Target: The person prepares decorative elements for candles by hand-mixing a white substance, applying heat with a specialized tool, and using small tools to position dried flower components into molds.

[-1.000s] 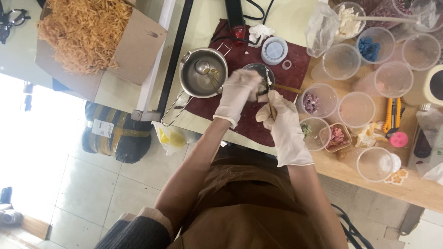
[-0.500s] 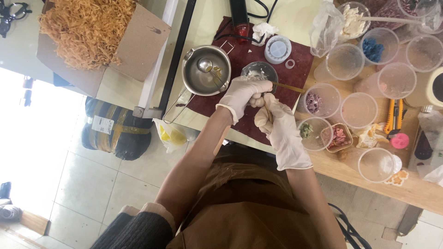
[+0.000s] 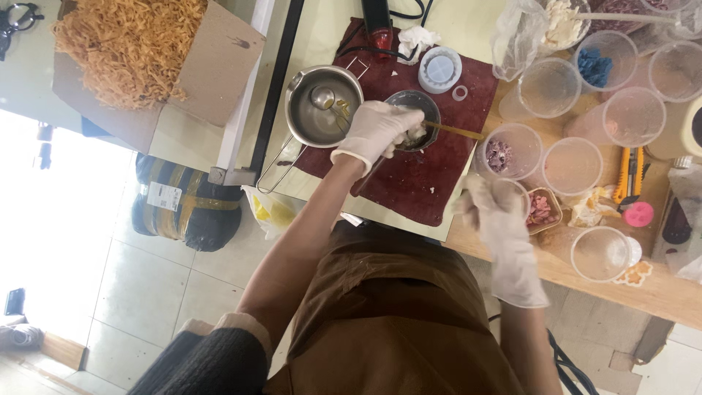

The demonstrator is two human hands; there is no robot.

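The left hand (image 3: 376, 132), in a white glove, reaches over a small dark bowl (image 3: 414, 118) on a dark red mat (image 3: 424, 183), its fingers curled down onto a whitish lump at the bowl's rim; how firmly they grip it cannot be told. A thin yellow stick (image 3: 453, 131) pokes out of the bowl toward the right, lying across the mat. The right hand (image 3: 497, 208), also gloved, hangs blurred over the mat's right edge, well apart from the bowl, fingers loosely spread and holding nothing that can be made out. Just left of the bowl stands a steel pot (image 3: 322, 110) with a small ladle (image 3: 325, 97) and yellowish liquid in it, its wire handle trailing off the mat. Behind the bowl lie a round white lid (image 3: 439, 69) and a crumpled tissue (image 3: 417, 36). To the right, clear plastic cups (image 3: 570, 164) crowd a wooden table (image 3: 658, 292), some holding blue, purple or pink bits; a yellow cutter (image 3: 627, 175) lies among them. At upper left an open cardboard box (image 3: 212, 73) holds orange shreds (image 3: 131, 44).
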